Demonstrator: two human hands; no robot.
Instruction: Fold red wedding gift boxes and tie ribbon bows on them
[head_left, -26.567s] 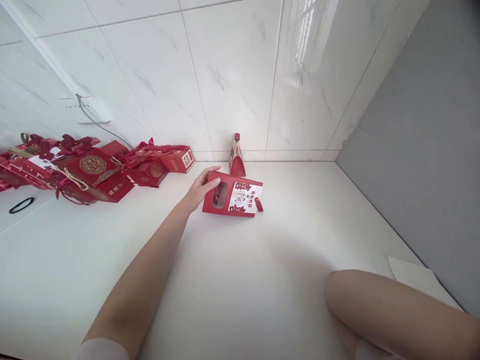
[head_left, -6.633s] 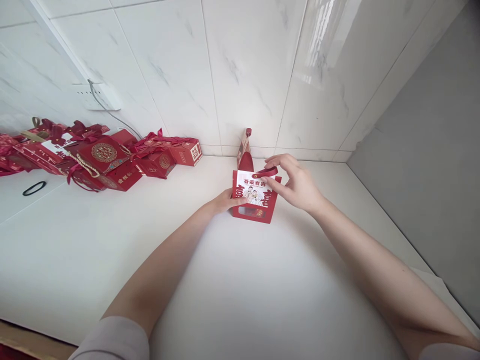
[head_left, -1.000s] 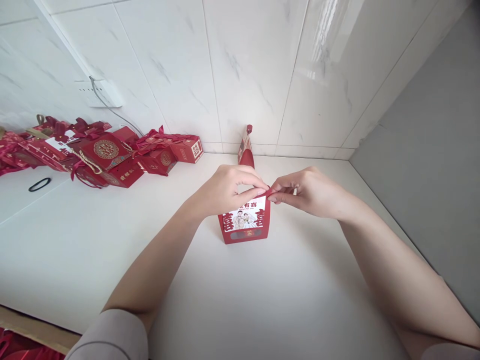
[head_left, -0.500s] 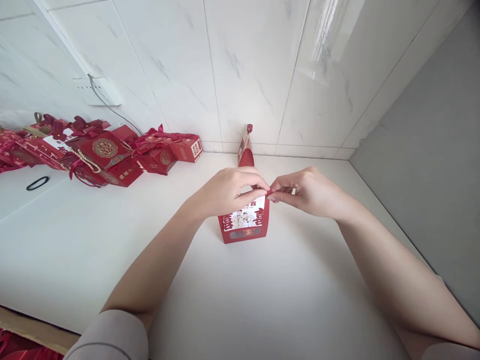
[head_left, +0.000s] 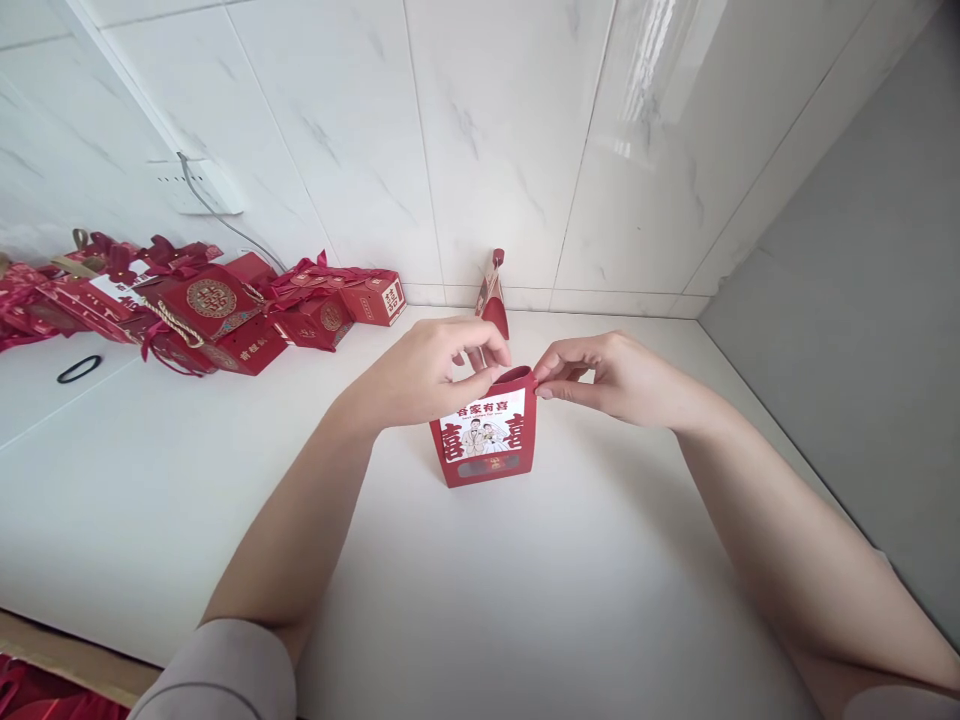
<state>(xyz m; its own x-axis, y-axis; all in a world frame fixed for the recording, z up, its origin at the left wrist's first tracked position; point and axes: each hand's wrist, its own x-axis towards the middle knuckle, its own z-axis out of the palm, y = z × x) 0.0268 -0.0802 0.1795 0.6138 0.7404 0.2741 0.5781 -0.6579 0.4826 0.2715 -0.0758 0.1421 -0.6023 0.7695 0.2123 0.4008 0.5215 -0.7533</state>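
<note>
A small red gift box (head_left: 487, 440) stands upright on the white tabletop, printed with a couple in wedding clothes and an oval window below them. Its top edge gapes a little. My right hand (head_left: 589, 380) pinches the box's upper right corner between thumb and fingers. At the upper left of the box, my left hand (head_left: 431, 372) has its thumb and fingers apart, covering part of the top edge. I cannot tell whether the left thumb touches the card. Behind the left fingertips, another narrow red box (head_left: 493, 303) stands near the wall.
Several red and gold gift boxes (head_left: 214, 305) with ribbons and rope handles crowd the left back of the white table (head_left: 570, 600). A black ring-shaped band (head_left: 79, 369) lies in front of them. A socket with a grey cable (head_left: 225, 220) is on the tiled wall.
My left hand has moved left, away from my right hand, and its fingers have spread. The box's top edge and printed characters now show. My right hand has stayed at the corner.
</note>
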